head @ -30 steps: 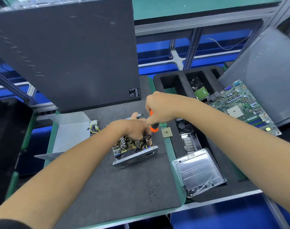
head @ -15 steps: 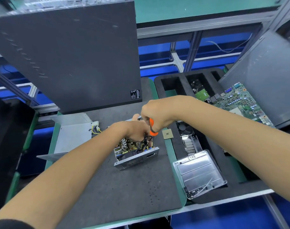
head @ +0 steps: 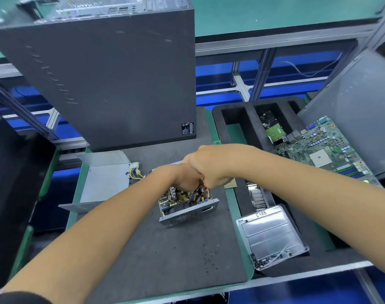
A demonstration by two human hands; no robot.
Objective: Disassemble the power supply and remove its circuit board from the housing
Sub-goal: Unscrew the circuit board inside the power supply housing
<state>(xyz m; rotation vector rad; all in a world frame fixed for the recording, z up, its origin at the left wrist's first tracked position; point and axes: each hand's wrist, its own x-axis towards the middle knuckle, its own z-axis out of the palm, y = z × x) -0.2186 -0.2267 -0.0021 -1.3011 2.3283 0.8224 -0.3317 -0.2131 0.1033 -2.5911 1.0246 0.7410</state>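
Observation:
The open power supply housing [head: 188,213], a grey metal box with a vented front, sits mid-mat with its circuit board [head: 175,197] exposed inside. My left hand [head: 176,177] reaches down onto the board's far end, fingers curled into the housing among black wires. My right hand [head: 209,167] is a fist pressed against the left hand, gripping an orange-handled screwdriver [head: 205,185]. Only a sliver of the handle shows, and its tip is hidden inside the housing.
The removed grey cover [head: 104,183] and a white connector with yellow wires [head: 135,168] lie to the left. A black computer case [head: 112,80] stands behind. On the right are a foam tray [head: 237,119], a motherboard [head: 323,148], a heatsink [head: 257,196] and a clear screw tray [head: 272,235].
My right hand has dropped lower and closer to the left hand, so the orange handle is now almost hidden. The left hand stays on the power supply.

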